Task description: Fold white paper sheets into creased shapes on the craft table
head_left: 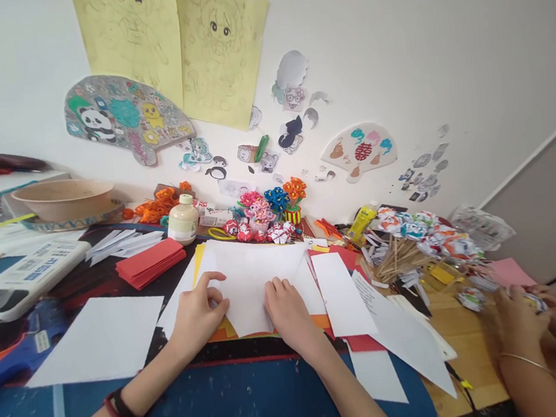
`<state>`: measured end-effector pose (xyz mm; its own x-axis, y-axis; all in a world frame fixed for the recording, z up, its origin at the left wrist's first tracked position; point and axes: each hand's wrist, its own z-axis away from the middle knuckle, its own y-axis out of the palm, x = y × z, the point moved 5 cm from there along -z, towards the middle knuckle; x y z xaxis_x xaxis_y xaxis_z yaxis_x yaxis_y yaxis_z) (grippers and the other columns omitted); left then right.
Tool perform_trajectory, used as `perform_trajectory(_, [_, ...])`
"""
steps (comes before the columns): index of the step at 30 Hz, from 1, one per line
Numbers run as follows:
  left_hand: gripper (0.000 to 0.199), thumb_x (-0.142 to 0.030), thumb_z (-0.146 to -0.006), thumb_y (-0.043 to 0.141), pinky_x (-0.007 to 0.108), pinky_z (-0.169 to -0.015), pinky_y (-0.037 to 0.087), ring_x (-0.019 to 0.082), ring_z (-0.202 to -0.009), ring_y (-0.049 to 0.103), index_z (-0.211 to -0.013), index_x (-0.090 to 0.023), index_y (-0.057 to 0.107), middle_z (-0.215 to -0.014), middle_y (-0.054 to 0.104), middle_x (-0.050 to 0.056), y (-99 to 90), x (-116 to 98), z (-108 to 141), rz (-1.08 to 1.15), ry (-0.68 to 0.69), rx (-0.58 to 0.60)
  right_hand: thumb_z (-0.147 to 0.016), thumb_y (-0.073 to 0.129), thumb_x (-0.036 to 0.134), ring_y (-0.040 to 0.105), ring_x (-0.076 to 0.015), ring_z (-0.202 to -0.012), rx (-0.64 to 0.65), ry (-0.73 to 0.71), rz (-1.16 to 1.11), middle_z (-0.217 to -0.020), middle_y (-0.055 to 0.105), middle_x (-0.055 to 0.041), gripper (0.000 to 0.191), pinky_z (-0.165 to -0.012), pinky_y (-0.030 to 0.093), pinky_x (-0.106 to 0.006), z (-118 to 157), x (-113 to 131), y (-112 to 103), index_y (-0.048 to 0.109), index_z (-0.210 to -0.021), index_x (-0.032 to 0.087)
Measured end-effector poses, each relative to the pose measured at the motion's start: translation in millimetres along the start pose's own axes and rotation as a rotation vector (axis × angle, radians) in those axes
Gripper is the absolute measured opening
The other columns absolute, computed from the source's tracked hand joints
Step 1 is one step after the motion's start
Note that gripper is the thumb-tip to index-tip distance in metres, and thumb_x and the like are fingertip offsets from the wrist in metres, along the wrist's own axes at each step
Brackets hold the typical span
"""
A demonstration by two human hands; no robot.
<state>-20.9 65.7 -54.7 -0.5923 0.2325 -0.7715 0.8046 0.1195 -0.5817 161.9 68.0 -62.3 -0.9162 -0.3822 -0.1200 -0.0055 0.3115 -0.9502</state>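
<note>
My left hand (198, 313) and my right hand (286, 311) both press down on a white sheet of paper (255, 274) lying on the table in front of me. The fingers of each hand lie flat on the sheet's near part, about a hand's width apart. Under the white sheet show edges of yellow, orange and red paper. A dark band circles my left wrist.
A stack of red paper (149, 262), a glue bottle (183, 220), paper flowers (277, 202) and a bowl (63, 198) stand behind. White sheets (97, 339) lie left and right. Another person's hands (526, 317) hold a small paper piece at the right, near a bundle of sticks (404, 258).
</note>
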Motion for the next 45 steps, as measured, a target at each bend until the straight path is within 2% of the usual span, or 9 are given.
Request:
perform_trajectory(10, [0.033,-0.023,-0.071,0.051,0.026,-0.064,0.040,0.016,-0.054,0.054,-0.104,-0.025,0.047,-0.058,0.062,-0.010,-2.1,-1,2,0.020,-0.013,0.015,-0.090,0.045,0.013,0.046,-0.0209,-0.078,-0.011,0.002,-0.043,-0.086,0.051,-0.0049,0.008,-0.066,0.037,-0.033,-1,-1,1,0.049,-0.085,0.018])
perform_trajectory(13, [0.029,-0.027,-0.075,0.050,0.025,-0.063,0.040,0.016,-0.054,0.054,-0.103,-0.026,0.046,-0.059,0.062,-0.010,-1.1,2,1,0.017,-0.021,0.017,-0.093,0.042,0.015,0.046,-0.0196,-0.078,-0.019,0.008,-0.203,-0.085,0.051,-0.0038,0.013,-0.069,0.038,-0.032,0,-8,-2,0.049,-0.082,0.019])
perform_trajectory(18, [0.028,-0.038,-0.080,0.050,0.025,-0.062,0.038,0.016,-0.054,0.054,-0.105,-0.026,0.045,-0.062,0.063,-0.008,1.5,5,-2,-0.019,0.001,0.005,-0.091,0.051,0.024,0.049,-0.0174,-0.085,0.081,-0.004,-0.603,-0.086,0.051,-0.0009,0.013,-0.074,0.041,-0.029,5,-21,-13,0.053,-0.079,0.020])
perform_trajectory(23, [0.031,-0.040,-0.079,0.052,0.025,-0.062,0.039,0.016,-0.054,0.053,-0.105,-0.026,0.044,-0.063,0.063,-0.008,2.4,5,-2,0.010,-0.033,0.034,-0.087,0.059,0.024,0.049,-0.0175,-0.086,0.106,0.023,-0.729,-0.087,0.053,-0.0002,0.003,-0.077,0.041,-0.030,8,-26,-21,0.057,-0.086,0.022])
perform_trajectory(28, [0.031,-0.032,-0.076,0.054,0.025,-0.062,0.038,0.015,-0.054,0.050,-0.105,-0.026,0.044,-0.065,0.063,-0.009,1.6,5,-2,-0.003,-0.038,0.036,-0.086,0.061,0.017,0.052,-0.0170,-0.087,0.090,-0.019,-0.779,-0.091,0.055,-0.0001,0.018,-0.077,0.043,-0.029,9,-24,-23,0.061,-0.101,0.026])
perform_trajectory(34, [0.029,-0.031,-0.076,0.053,0.025,-0.062,0.038,0.015,-0.055,0.051,-0.104,-0.026,0.044,-0.064,0.062,-0.009,2.0,6,-2,-0.034,-0.028,0.031,-0.085,0.063,0.018,0.054,-0.0191,-0.092,0.014,-0.092,-0.699,-0.094,0.059,-0.0023,0.019,-0.081,0.045,-0.031,18,-22,-27,0.067,-0.102,0.025])
perform_trajectory(38, [0.027,-0.034,-0.078,0.052,0.025,-0.063,0.038,0.014,-0.054,0.051,-0.103,-0.025,0.045,-0.063,0.062,-0.009,2.6,5,-2,-0.054,-0.015,0.031,-0.086,0.061,0.020,0.055,-0.0196,-0.099,0.002,-0.127,-0.700,-0.106,0.060,-0.0034,0.022,-0.086,0.045,-0.032,23,-21,-27,0.067,-0.106,0.026])
perform_trajectory(41, [0.029,-0.035,-0.078,0.053,0.025,-0.063,0.038,0.014,-0.054,0.051,-0.103,-0.026,0.045,-0.064,0.062,-0.009,2.6,4,-1,-0.056,-0.014,0.033,-0.086,0.062,0.022,0.054,-0.0198,-0.103,0.002,-0.130,-0.709,-0.112,0.059,-0.0035,0.023,-0.090,0.044,-0.032,24,-22,-26,0.066,-0.108,0.026])
perform_trajectory(45, [0.030,-0.029,-0.074,0.053,0.025,-0.063,0.038,0.014,-0.053,0.050,-0.103,-0.026,0.045,-0.062,0.062,-0.010,1.8,3,0,-0.042,-0.031,0.041,-0.086,0.062,0.022,0.055,-0.0191,-0.104,0.008,-0.107,-0.729,-0.112,0.059,-0.0034,0.023,-0.090,0.045,-0.031,25,-23,-23,0.067,-0.107,0.026])
